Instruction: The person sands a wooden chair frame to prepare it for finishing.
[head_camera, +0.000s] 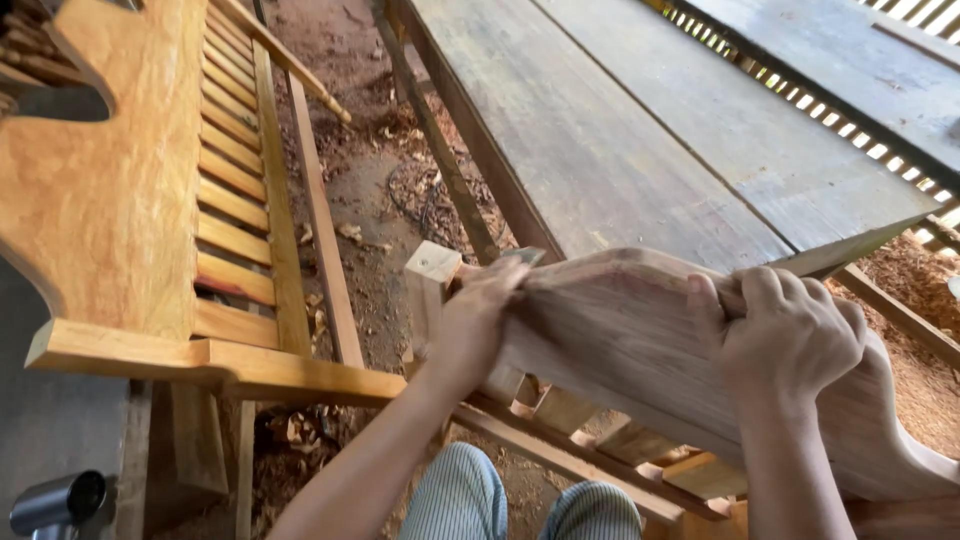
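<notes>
Unfinished brown wood formed the curved panel (640, 340), which lay tilted just below the near edge of the grey table (620, 130); the left hand (475, 320) pressed its end flat, grip closed on it; the right hand (785, 330) clamped its upper edge, apparently steadying it.

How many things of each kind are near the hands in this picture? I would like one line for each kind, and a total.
Hands: 2, left hand and right hand, both on the curved wooden panel
Curved wooden panels: 1
Slatted wooden benches: 1, the varnished bench
Grey plank tables: 1, the table
Total: 5
</notes>
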